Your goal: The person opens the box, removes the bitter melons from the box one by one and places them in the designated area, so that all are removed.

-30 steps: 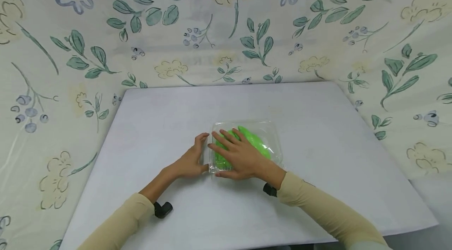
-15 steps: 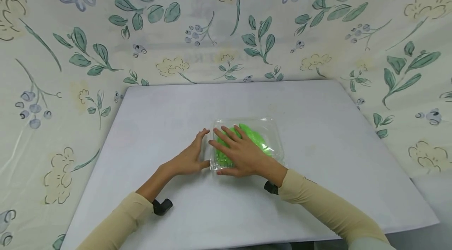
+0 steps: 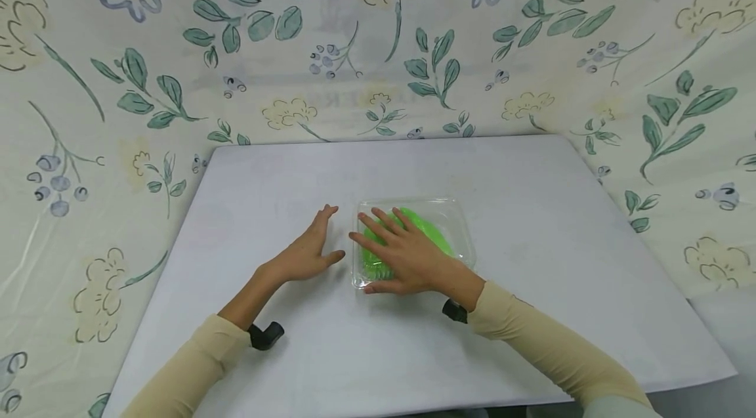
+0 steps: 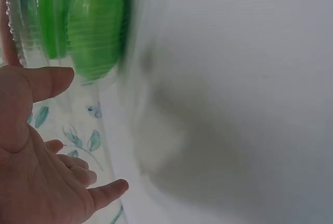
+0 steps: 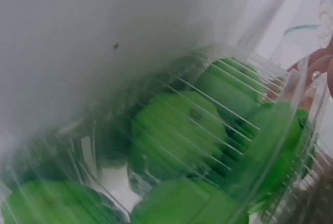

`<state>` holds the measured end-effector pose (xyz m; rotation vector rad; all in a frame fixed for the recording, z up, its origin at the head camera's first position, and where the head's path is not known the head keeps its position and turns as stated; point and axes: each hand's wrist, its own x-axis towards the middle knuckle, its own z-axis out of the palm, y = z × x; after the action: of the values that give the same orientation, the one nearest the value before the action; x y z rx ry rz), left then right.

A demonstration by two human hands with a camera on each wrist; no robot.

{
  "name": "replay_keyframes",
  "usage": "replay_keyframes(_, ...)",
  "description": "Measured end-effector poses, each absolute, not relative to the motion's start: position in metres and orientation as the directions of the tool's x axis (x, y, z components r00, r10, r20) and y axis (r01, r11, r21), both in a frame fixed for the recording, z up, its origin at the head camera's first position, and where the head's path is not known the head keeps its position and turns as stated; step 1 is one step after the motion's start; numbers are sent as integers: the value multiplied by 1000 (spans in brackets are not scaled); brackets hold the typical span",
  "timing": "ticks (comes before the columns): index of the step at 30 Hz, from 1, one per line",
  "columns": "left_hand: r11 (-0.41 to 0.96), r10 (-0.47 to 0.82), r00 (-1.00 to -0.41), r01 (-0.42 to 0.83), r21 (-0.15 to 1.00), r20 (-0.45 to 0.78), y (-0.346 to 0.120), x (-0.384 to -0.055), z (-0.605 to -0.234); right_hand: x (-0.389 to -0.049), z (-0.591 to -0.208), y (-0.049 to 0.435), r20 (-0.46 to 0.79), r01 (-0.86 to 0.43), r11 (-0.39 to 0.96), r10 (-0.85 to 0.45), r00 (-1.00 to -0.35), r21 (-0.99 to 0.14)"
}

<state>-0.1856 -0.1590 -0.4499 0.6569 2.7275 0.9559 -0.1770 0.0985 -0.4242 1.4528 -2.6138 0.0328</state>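
A clear plastic lidded box (image 3: pixel 453 213) sits on the white table, with several bright green, rounded fruit- or vegetable-like pieces (image 5: pixel 179 125) inside. My right hand (image 3: pixel 407 257) lies across the top of the box, fingers spread and straight, covering much of the green contents. My left hand (image 3: pixel 304 254) is just to the left of the box, apart from it, with thumb and fingers extended and nothing held. In the left wrist view a smooth green piece (image 4: pixel 96 26) shows through the box's ribbed side, beyond the thumb. The exact kind of the green pieces is unclear.
The white table (image 3: pixel 567 260) extends around the box on all sides. Behind it hangs a floral cloth (image 3: pixel 348 4), which also runs along the left and right. A black wrist-worn device (image 3: pixel 267 336) sits under the left forearm.
My left hand has drawn away from the box's left side, moving left and slightly back, and its fingers have opened out. The right hand stays on the box, which has hardly moved.
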Motion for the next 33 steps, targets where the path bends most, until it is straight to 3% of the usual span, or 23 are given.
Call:
replay_keyframes(7, 708, 464, -886, 364, 606, -10, -155, -196, -431, -175, -415, 107, 153, -837, 546, -831, -535, 40)
replay_keyframes(20, 711, 515, -856, 459, 532, 51, -131, -207, -392, -168, -407, 159, 188, -757, 653, -742, -644, -19)
replay_keyframes(33, 677, 641, -766, 595, 433, 51, -98, -203, -379, -158, -409, 207, 214, -673, 731, -644, -735, -113)
